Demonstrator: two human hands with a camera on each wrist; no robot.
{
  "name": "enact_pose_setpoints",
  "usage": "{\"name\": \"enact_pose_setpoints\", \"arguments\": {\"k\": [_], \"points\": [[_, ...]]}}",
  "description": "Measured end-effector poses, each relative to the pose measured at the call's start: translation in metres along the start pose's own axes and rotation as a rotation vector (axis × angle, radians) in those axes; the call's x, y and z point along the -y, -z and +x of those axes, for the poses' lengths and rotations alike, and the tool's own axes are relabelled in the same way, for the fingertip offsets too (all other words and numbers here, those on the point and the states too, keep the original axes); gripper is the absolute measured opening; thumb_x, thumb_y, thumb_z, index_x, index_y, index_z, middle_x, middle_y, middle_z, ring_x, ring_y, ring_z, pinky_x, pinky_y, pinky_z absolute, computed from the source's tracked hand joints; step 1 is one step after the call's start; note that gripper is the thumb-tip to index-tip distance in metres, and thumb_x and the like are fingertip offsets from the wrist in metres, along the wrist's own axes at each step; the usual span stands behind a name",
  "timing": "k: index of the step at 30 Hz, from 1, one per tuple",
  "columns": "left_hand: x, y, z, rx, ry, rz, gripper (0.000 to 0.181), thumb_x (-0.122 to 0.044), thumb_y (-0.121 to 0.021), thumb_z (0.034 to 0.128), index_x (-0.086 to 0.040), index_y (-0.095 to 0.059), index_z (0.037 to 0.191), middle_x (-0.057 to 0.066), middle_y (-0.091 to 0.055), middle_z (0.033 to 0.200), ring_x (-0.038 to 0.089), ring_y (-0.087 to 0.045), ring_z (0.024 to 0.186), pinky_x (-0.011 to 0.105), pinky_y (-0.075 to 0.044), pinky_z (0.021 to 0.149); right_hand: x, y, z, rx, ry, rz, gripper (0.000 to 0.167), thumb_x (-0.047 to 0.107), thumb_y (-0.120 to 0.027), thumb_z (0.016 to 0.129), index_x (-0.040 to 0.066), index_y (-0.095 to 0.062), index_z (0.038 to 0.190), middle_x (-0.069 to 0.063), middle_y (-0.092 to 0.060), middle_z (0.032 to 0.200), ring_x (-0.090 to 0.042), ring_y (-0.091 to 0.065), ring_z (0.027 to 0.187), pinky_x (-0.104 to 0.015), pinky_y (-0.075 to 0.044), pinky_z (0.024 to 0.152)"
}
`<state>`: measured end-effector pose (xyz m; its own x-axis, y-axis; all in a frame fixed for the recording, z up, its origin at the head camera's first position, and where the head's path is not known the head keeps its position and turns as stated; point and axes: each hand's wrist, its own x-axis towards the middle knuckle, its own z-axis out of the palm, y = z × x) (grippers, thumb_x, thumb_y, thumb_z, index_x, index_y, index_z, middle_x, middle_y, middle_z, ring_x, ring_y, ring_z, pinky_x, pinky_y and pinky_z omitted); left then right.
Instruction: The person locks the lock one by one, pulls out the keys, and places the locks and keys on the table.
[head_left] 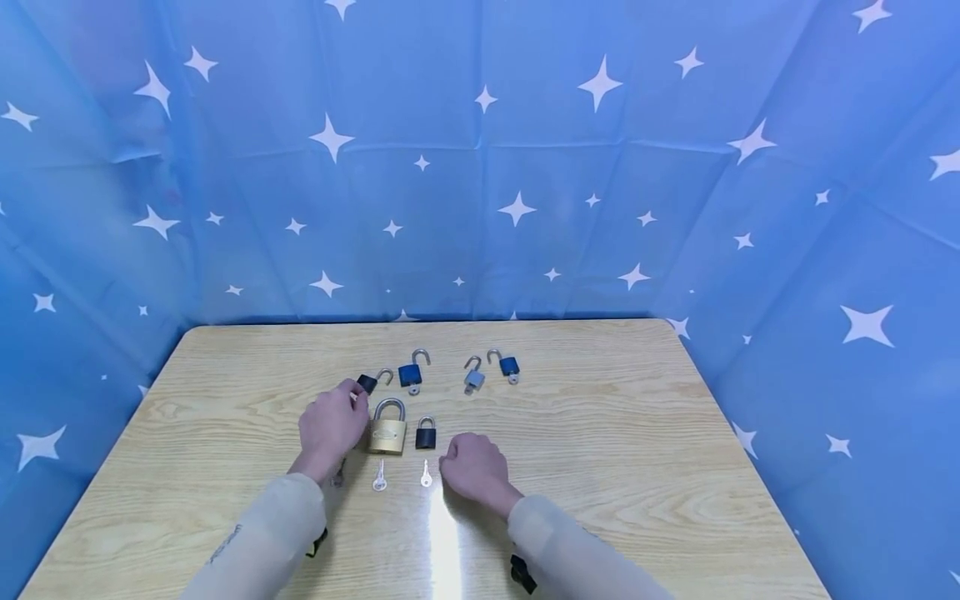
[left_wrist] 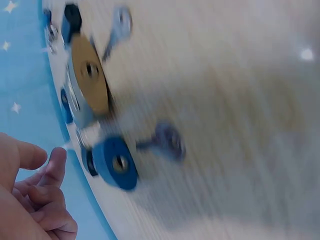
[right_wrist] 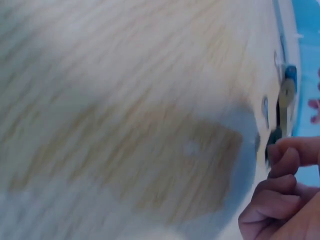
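Note:
My left hand [head_left: 333, 425] [left_wrist: 37, 195] is above the left end of the padlocks, fingers bent, a gap between thumb and index fingertip. By its fingertips in the head view lies an opened black padlock [head_left: 367, 383]. The left wrist view has a blue padlock [left_wrist: 116, 162] beside a dark key [left_wrist: 167, 141]. Right of that hand is a large brass padlock [head_left: 387, 436] [left_wrist: 90, 72] with a key [head_left: 380, 478] below it. My right hand [head_left: 475, 468] [right_wrist: 285, 200], fingers loosely curled and nothing visible in them, is right of a small black padlock [head_left: 425, 437] and its key [head_left: 426, 475].
Along the back of the wooden table [head_left: 637, 417] lie more padlocks with raised shackles: a blue one [head_left: 410, 375], a light blue one [head_left: 475, 379] and another blue one [head_left: 509, 366]. Behind the table hangs a blue curtain [head_left: 450, 183] with white stars.

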<state>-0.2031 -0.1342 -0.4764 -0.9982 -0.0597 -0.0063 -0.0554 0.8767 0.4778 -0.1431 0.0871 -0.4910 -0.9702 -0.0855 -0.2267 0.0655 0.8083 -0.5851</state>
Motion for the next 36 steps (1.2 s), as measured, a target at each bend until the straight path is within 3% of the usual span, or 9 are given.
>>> {"name": "enact_pose_setpoints", "arguments": {"k": [8, 14, 17, 27, 36], "points": [[0.012, 0.01, 0.025, 0.047, 0.023, 0.062, 0.033, -0.031, -0.05, 0.099, -0.007, -0.063, 0.117, 0.011, -0.07, 0.085, 0.021, -0.057, 0.057, 0.032, -0.04, 0.046, -0.027, 0.029, 0.008, -0.066, 0.008, 0.028, 0.029, 0.018, -0.058, 0.088, 0.016, -0.049, 0.062, 0.005, -0.047, 0.058, -0.012, -0.045, 0.053, -0.026, -0.034, 0.049], [0.012, 0.003, 0.039, 0.121, 0.05, 0.119, 0.044, -0.036, -0.052, 0.0987, -0.004, -0.059, 0.128, 0.02, -0.066, 0.115, 0.034, -0.066, 0.085, 0.043, -0.051, 0.062, -0.045, 0.047, 0.013, -0.087, -0.038, 0.061, 0.025, 0.027, -0.06, 0.092, 0.015, -0.059, 0.069, 0.003, -0.056, 0.064, -0.013, -0.049, 0.056, -0.027, -0.037, 0.052], [0.012, -0.002, 0.044, 0.129, 0.058, 0.138, 0.047, -0.037, -0.051, 0.0989, -0.002, -0.058, 0.129, 0.022, -0.063, 0.118, 0.038, -0.065, 0.094, 0.049, -0.052, 0.069, -0.052, 0.054, 0.014, -0.108, -0.075, 0.068, 0.027, 0.033, -0.06, 0.093, 0.016, -0.062, 0.072, 0.003, -0.058, 0.064, -0.014, -0.051, 0.057, -0.027, -0.038, 0.053], [0.006, -0.013, 0.049, 0.143, 0.071, 0.175, 0.044, -0.04, -0.051, 0.0988, -0.001, -0.064, 0.115, 0.02, -0.06, 0.103, 0.03, -0.059, 0.074, 0.039, -0.045, 0.055, -0.069, 0.068, 0.018, -0.128, -0.145, 0.082, 0.032, 0.041, -0.056, 0.096, 0.016, -0.063, 0.076, 0.001, -0.06, 0.059, -0.014, -0.054, 0.051, -0.028, -0.038, 0.052], [0.005, -0.016, 0.052, 0.129, 0.1, 0.171, 0.041, -0.038, -0.054, 0.0977, 0.0, -0.064, 0.11, 0.018, -0.062, 0.095, 0.029, -0.059, 0.071, 0.038, -0.045, 0.055, -0.077, 0.065, 0.016, -0.159, -0.148, 0.064, 0.034, 0.042, -0.055, 0.096, 0.017, -0.06, 0.074, 0.002, -0.057, 0.065, -0.015, -0.05, 0.059, -0.028, -0.036, 0.056]]}}
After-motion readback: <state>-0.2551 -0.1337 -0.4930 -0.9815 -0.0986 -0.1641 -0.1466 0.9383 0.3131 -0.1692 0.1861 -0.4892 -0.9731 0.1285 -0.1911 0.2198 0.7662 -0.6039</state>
